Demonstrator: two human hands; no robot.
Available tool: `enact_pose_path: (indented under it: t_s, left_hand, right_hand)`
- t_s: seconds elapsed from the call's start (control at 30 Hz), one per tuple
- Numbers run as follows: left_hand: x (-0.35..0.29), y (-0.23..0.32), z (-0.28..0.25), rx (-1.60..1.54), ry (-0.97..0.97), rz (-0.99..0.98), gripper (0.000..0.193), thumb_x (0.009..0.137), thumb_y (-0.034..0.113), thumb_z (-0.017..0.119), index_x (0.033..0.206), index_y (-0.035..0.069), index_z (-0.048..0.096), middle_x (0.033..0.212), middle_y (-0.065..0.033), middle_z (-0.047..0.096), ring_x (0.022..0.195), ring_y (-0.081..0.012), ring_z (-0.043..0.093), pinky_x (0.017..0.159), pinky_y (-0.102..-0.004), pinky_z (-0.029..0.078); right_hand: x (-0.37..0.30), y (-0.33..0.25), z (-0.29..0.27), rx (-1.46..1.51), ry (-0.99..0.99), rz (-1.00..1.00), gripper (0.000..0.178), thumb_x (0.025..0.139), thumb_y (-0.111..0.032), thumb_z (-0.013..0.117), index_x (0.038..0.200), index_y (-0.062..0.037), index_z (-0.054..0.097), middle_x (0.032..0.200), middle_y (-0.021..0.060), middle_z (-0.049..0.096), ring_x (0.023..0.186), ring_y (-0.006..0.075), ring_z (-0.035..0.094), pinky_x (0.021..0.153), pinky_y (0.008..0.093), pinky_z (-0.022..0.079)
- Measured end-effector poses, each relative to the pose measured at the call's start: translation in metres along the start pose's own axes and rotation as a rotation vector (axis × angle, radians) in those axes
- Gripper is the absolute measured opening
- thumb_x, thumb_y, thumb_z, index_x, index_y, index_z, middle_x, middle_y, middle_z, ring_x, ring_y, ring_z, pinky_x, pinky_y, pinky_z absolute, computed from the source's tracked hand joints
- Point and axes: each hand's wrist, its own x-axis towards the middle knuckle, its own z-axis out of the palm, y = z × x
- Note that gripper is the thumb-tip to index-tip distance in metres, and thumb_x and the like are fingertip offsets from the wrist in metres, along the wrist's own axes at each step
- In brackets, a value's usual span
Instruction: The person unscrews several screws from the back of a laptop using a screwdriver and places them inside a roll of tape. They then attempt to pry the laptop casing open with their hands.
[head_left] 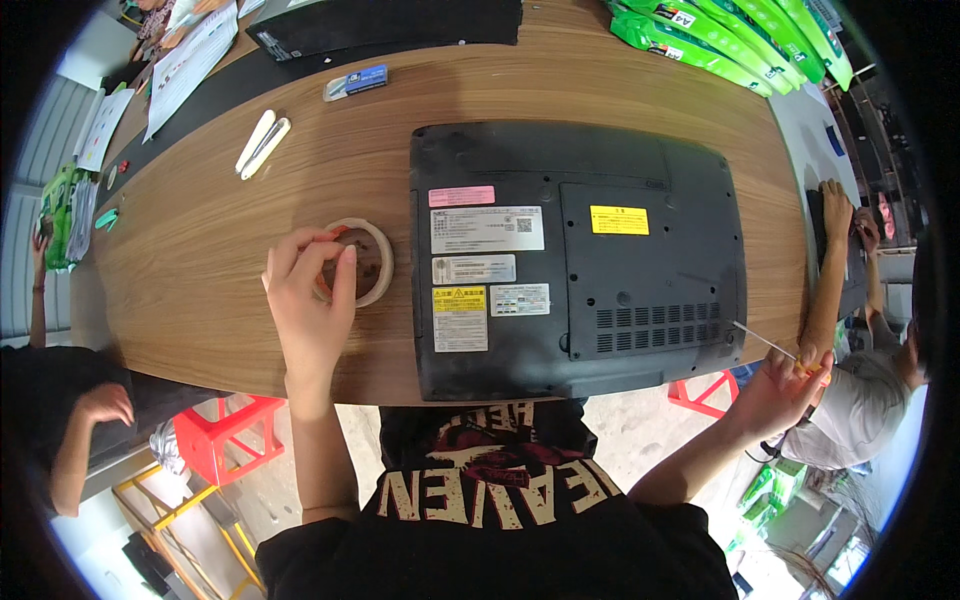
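Note:
A black laptop (640, 270) lies bottom side up on the wooden table (200, 270), with several stickers, a vent grille and a screwed-on cover panel showing. My right hand (785, 395) is closed round the orange-yellow handle of a screwdriver (768, 342). Its thin shaft points left, and the tip is at the laptop's lower right edge. To the left of the laptop, a roll of tape (385, 262) lies flat, with small dark bits inside its ring. My left hand (310, 285) is over that ring, thumb and fingers curled close together; what they pinch, if anything, is too small to make out.
Two white utility knives (262, 148) and a small blue pack (357, 82) lie farther back. A black box (390, 25) and green paper packs (730, 40) line the far side. People work at both sides; a co-worker's arm (828, 270) is near my right hand. Red stools (230, 440) stand below.

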Motion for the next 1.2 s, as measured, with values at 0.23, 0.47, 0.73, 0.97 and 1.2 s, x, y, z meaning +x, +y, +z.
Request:
enact_pose_path:
  t_s: [0.23,0.47,0.73,0.97,1.2]
  left_hand:
    - [0.017,0.041,-0.001,-0.251,-0.049,0.079,0.004,0.08,0.003,0.068,0.08,0.001,0.064,0.093,-0.0071,0.063,0.079,-0.0212,0.059,0.068,-0.031,0.045]
    - [0.028,0.062,0.006,-0.352,-0.104,0.141,0.004,0.079,0.003,0.068,0.079,0.001,0.064,0.089,-0.0075,0.064,0.077,-0.0207,0.061,0.068,-0.0302,0.046]
    - [0.052,0.083,0.008,-0.612,-0.202,0.279,0.005,0.076,0.002,0.068,0.075,0.005,0.064,0.081,-0.0057,0.066,0.071,-0.0199,0.061,0.063,-0.0306,0.045]
    - [0.051,0.056,0.033,-0.695,-0.025,0.547,0.017,0.07,0.015,0.072,0.061,0.006,0.06,0.066,-0.0027,0.062,0.054,-0.0169,0.057,0.056,-0.0296,0.041]
    - [0.048,0.054,0.032,-0.757,-0.059,0.432,0.021,0.072,0.015,0.071,0.058,0.006,0.06,0.063,-0.0033,0.062,0.051,-0.0167,0.057,0.054,-0.0292,0.041]
  right_hand:
    - [0.001,0.014,0.0,0.072,-0.214,0.05,0.026,0.103,-0.037,0.039,0.103,-0.0125,0.049,0.081,0.0012,0.044,0.054,0.0076,0.027,0.056,0.0242,0.027]
    - [0.01,0.017,0.021,-0.019,-0.146,0.132,0.041,0.101,-0.05,0.035,0.095,-0.0109,0.046,0.09,0.004,0.045,0.052,0.0109,0.034,0.049,0.0225,0.031]
    - [0.01,0.049,0.124,-0.358,-0.692,0.016,0.025,0.103,-0.025,0.04,0.11,-0.0015,0.041,0.095,0.0196,0.058,0.067,0.0249,0.064,0.06,0.0333,0.054]
    - [0.014,0.089,0.179,-0.429,-1.037,-0.036,0.017,0.099,-0.013,0.048,0.097,0.0026,0.044,0.09,0.0163,0.061,0.066,0.0157,0.066,0.059,0.0247,0.053]
    - [0.022,0.101,0.197,-0.563,-1.115,0.074,0.023,0.102,-0.023,0.039,0.099,-0.0003,0.039,0.09,0.0182,0.056,0.063,0.0195,0.064,0.057,0.025,0.05]
